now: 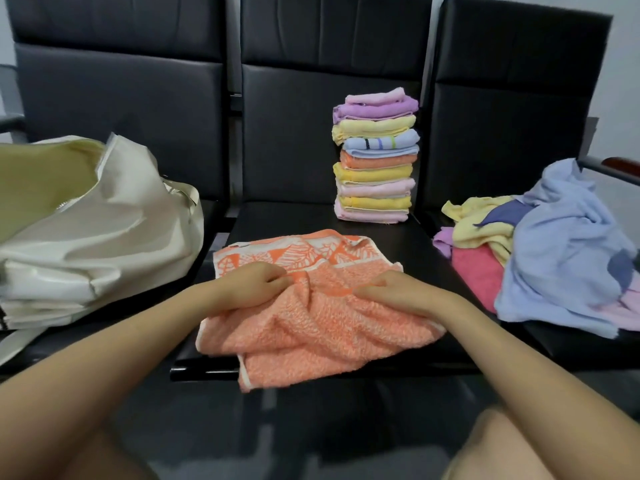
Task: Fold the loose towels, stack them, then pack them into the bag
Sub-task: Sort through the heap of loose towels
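An orange towel (311,327) with a white leaf-pattern border lies rumpled on the middle black seat (408,244), its near edge hanging over the seat front. My left hand (258,284) pinches a fold of it near the middle. My right hand (394,292) pinches the cloth a little to the right. A tall stack of folded towels (375,157) in pink, purple, yellow, blue and orange stands at the back of the same seat. A cream bag (86,216) sits open on the left seat. Loose towels (554,258) are heaped on the right seat.
Three black padded seats with high backs (138,98) run across the view. A metal armrest (609,168) juts out at the far right behind the loose pile. My knees show at the bottom of the frame.
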Demonstrator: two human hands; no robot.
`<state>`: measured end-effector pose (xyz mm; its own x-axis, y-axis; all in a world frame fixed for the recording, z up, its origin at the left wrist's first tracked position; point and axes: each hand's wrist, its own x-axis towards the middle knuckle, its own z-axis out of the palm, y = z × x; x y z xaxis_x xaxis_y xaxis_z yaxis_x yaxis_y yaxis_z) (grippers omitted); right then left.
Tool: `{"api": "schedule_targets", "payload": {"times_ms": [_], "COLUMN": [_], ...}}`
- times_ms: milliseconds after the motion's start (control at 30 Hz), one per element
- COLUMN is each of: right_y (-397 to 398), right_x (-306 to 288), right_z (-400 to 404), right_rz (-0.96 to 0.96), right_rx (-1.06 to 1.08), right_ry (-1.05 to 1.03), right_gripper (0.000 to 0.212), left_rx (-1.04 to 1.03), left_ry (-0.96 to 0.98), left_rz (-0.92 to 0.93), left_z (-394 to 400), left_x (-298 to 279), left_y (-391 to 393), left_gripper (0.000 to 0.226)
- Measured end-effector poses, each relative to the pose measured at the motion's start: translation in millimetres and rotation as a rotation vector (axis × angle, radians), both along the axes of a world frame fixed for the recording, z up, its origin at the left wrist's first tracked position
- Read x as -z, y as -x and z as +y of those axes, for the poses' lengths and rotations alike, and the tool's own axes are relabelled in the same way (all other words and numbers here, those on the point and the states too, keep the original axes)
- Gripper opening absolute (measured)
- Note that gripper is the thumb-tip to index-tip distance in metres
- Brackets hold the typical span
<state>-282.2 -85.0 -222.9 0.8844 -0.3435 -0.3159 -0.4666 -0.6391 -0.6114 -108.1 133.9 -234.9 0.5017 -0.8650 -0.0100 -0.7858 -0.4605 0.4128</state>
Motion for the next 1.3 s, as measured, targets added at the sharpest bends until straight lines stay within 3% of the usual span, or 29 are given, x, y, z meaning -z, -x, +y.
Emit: {"api": "schedule_targets", "payload": {"times_ms": [100, 200, 300, 500, 633, 767, 967, 1200, 1300], "right_y": [10.9, 9.5, -5.4, -70.1, -85.2, -98.3, -117.6, -133.0, -139.3], "right_x": [-6.1, -21.4, -39.4, 0.2, 24.3, 24.3, 18.6, 5.7, 11.2], "right_z": [7.1, 8.7, 8.1, -1.0, -18.2, -33.3, -57.0, -66.6, -69.4], "right_rz": [-0.031, -0.322, -0.546, -0.264, -0.311, -0.219, -0.265, -0.208, -0.236], "right_rx": [0.117, 0.218, 0.258, 0.052, 0.000, 0.057, 0.166, 0.078, 0.084], "right_ry": [-0.187, -0.354, -0.441, 0.086, 0.368, 0.453, 0.482, 0.682, 0.551], "right_gripper": [0.046, 0.021, 0.013, 0.025, 0.028, 0.039, 0.036, 0.027, 0.019], "left_rx": [-0.072, -0.172, -0.169, -0.151, -0.137, -0.110, -0.149, -0.086, -0.121], "left_ry": [0.101, 0.257, 0.262, 0.111, 0.067, 0.072, 0.087, 0.079, 0.161], "left_rz": [0.117, 0.301, 0.272, -0.008, -0.113, -0.092, -0.062, 0.081, 0.086], "left_z": [16.1, 31.9, 36.5, 19.7, 10.8, 9.0, 14.5, 10.9, 7.7], "left_x": [-12.7, -33.5, -43.0, -10.5, -0.1, 2.9, 4.0, 1.3, 5.0], "left_y": [3.0, -6.9, -17.2, -35.5, -54.3, -74.0, -96.5, -109.8, -113.5], "left_gripper": [0.037, 0.036, 0.041, 0.037, 0.038, 0.037, 0.027, 0.026, 0.029]}}
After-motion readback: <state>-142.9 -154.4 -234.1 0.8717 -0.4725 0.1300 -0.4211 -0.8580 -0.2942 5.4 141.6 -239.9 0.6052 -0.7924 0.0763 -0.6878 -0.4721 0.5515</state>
